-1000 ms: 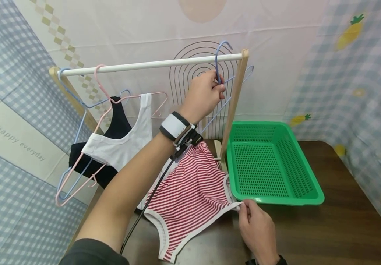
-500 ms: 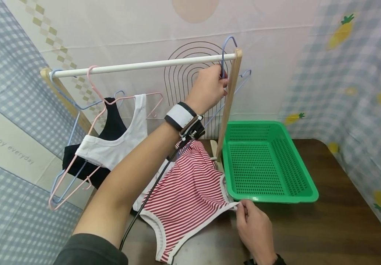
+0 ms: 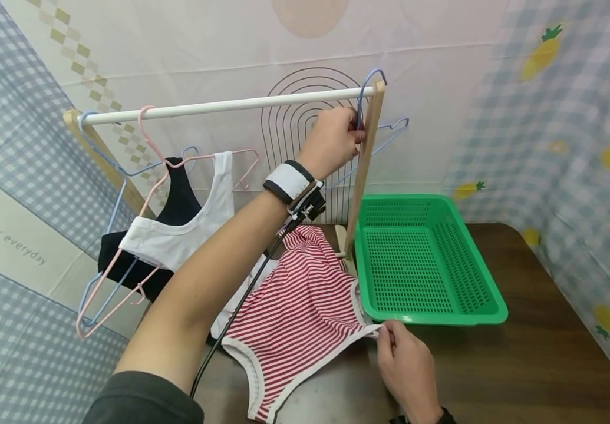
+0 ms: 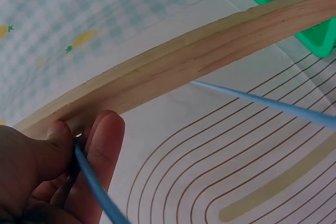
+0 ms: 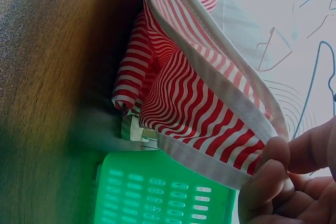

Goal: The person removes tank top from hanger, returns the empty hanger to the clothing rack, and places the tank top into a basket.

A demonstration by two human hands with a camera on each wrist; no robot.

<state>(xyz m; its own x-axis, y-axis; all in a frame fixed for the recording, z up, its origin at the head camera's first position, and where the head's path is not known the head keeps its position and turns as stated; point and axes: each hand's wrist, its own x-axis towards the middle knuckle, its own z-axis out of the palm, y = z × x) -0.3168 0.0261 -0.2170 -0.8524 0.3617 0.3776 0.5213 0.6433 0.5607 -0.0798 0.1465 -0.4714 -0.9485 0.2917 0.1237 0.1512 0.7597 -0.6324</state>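
Note:
At the right end of the white rod (image 3: 220, 106), my left hand (image 3: 331, 141) pinches a blue hanger (image 3: 360, 108) just below its hook. The hook curves over the rod beside the wooden post (image 3: 364, 171); whether it bears on the rod I cannot tell. In the left wrist view the hanger's blue wire (image 4: 100, 190) runs out from between thumb and fingers. Low in the head view, my right hand (image 3: 409, 368) pinches the white-edged strap of a red-and-white striped tank top (image 3: 299, 330), spread on the table. The right wrist view shows the striped cloth (image 5: 199, 108) stretching away from the fingertips.
A green basket (image 3: 497, 294) stands right of the post on the brown table (image 3: 538, 365). On the rod's left hang a pink hanger (image 3: 148, 136) with a white top (image 3: 177, 238) and a blue hanger with a black top (image 3: 181, 197). A black cable (image 3: 241, 309) trails from the left wrist.
My left hand has moved the blue hanger right, close to the post, and its hook has come down a little. The right hand keeps its pinch on the tank top. The view has shifted slightly.

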